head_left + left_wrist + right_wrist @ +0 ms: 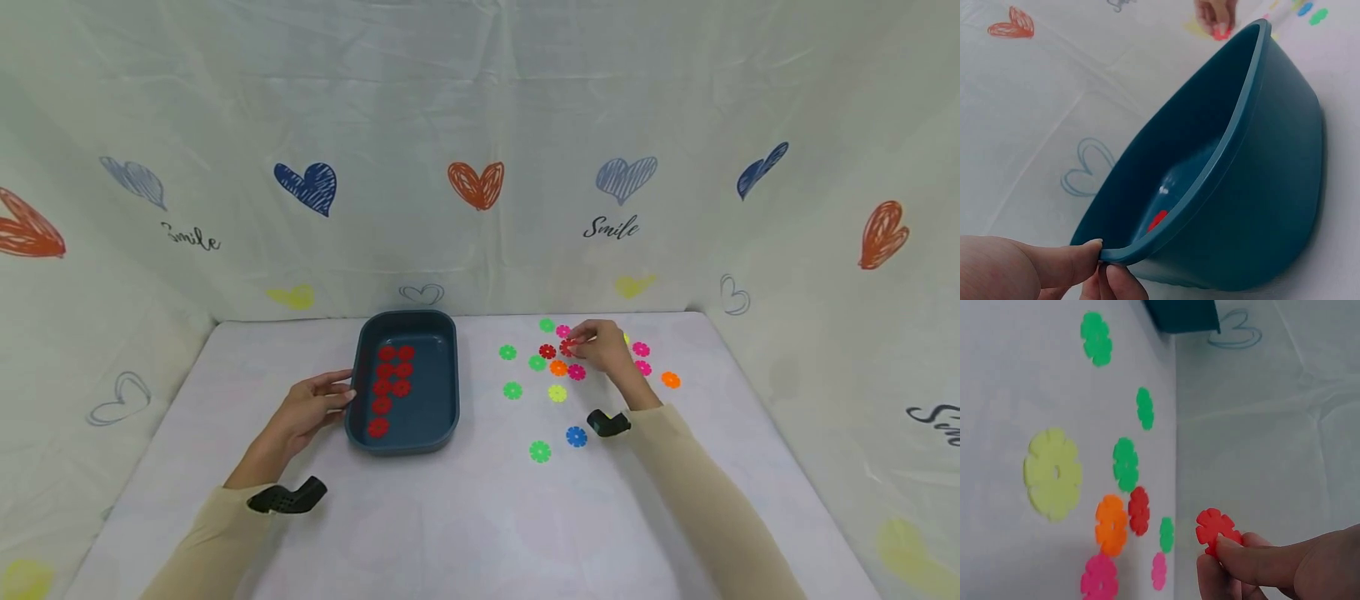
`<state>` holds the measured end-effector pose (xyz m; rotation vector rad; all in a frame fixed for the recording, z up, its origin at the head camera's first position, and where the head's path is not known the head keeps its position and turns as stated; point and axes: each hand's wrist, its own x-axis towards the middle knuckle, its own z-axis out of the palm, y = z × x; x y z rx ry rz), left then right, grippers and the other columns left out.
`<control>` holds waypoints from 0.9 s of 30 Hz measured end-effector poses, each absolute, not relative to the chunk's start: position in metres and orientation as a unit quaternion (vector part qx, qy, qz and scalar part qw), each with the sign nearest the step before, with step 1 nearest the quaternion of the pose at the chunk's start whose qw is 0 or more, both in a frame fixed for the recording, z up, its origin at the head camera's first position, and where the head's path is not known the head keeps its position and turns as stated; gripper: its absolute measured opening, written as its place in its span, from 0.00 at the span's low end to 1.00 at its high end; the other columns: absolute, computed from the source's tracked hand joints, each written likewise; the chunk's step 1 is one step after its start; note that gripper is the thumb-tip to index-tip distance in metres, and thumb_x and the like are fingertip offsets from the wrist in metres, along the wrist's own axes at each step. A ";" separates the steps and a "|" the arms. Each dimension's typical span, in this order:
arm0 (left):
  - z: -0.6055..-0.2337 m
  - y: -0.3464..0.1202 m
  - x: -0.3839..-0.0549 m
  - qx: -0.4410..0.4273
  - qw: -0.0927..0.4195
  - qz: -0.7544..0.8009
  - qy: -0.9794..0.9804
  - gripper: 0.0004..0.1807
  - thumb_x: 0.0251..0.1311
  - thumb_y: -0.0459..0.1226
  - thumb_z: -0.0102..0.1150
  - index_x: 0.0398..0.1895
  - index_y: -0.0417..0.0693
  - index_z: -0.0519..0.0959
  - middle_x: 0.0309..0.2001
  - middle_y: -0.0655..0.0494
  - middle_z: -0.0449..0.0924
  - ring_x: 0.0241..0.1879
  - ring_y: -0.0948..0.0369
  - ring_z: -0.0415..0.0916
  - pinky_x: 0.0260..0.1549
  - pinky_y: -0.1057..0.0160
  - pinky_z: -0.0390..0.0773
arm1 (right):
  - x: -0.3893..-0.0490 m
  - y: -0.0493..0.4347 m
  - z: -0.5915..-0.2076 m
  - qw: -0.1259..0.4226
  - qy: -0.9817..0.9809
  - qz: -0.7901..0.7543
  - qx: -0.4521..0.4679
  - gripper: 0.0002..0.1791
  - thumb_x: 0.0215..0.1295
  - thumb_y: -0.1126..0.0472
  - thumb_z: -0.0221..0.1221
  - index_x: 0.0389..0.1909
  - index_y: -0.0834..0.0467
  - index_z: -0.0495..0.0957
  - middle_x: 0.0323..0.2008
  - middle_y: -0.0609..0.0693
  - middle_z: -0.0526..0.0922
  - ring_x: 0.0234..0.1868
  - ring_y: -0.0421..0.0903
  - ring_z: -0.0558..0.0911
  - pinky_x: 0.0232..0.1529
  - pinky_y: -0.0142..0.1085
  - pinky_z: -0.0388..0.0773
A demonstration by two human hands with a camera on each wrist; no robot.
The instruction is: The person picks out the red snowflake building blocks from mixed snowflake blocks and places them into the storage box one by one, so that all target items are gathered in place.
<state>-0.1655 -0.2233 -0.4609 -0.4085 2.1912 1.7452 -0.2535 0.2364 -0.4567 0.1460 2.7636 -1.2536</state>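
A dark teal plastic tub [422,437] stands left of the table's middle, with several red snowflake discs [382,405] lying in two columns on its floor. My left hand [311,408] pinches the tub's left rim between thumb and fingers, plain in the left wrist view. On the other side, my right hand [604,348] pinches one red snowflake disc [1215,528] between thumb and fingers, held up over the loose pieces. Another red disc [547,352] lies on the table just left of that hand, beside an orange disc [558,367].
Green [512,391], pink, yellow, blue [576,437] and orange discs [671,380] lie scattered on the white table [480,525]. A pale curtain [540,100] with printed hearts hangs behind and along both sides. Black wrist cameras [288,497] sit at both cuffs.
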 end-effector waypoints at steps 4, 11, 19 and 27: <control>-0.461 -0.225 -0.165 -0.139 0.154 0.611 0.764 0.32 0.76 0.29 0.57 0.79 0.35 0.63 0.52 0.49 0.75 0.40 0.64 0.76 0.39 0.68 0.82 | -0.246 0.221 -0.444 0.053 0.900 -0.431 0.015 0.12 0.70 0.70 0.66 0.52 0.68 0.83 0.44 0.62 0.83 0.47 0.58 0.84 0.49 0.43 0.87; -0.462 -0.225 -0.166 -0.139 0.156 0.609 0.765 0.32 0.76 0.29 0.58 0.80 0.35 0.63 0.53 0.49 0.75 0.41 0.64 0.75 0.39 0.68 0.81 | -0.232 0.190 -0.424 0.051 0.888 -0.453 -0.054 0.09 0.67 0.73 0.67 0.47 0.68 0.85 0.40 0.60 0.82 0.41 0.55 0.86 0.45 0.46 0.87; -0.462 -0.224 -0.166 -0.135 0.158 0.613 0.762 0.31 0.76 0.29 0.58 0.79 0.35 0.64 0.53 0.48 0.74 0.41 0.65 0.76 0.40 0.69 0.82 | -0.224 0.154 -0.414 0.062 0.882 -0.455 -0.105 0.07 0.65 0.75 0.68 0.43 0.67 0.87 0.38 0.59 0.84 0.38 0.51 0.84 0.39 0.37 0.86; -0.465 -0.226 -0.167 -0.127 0.158 0.611 0.765 0.32 0.76 0.30 0.58 0.79 0.35 0.64 0.55 0.47 0.74 0.41 0.65 0.76 0.41 0.69 0.81 | -0.221 0.121 -0.412 0.078 0.876 -0.460 -0.124 0.08 0.65 0.74 0.68 0.44 0.66 0.87 0.38 0.58 0.84 0.40 0.52 0.85 0.42 0.38 0.87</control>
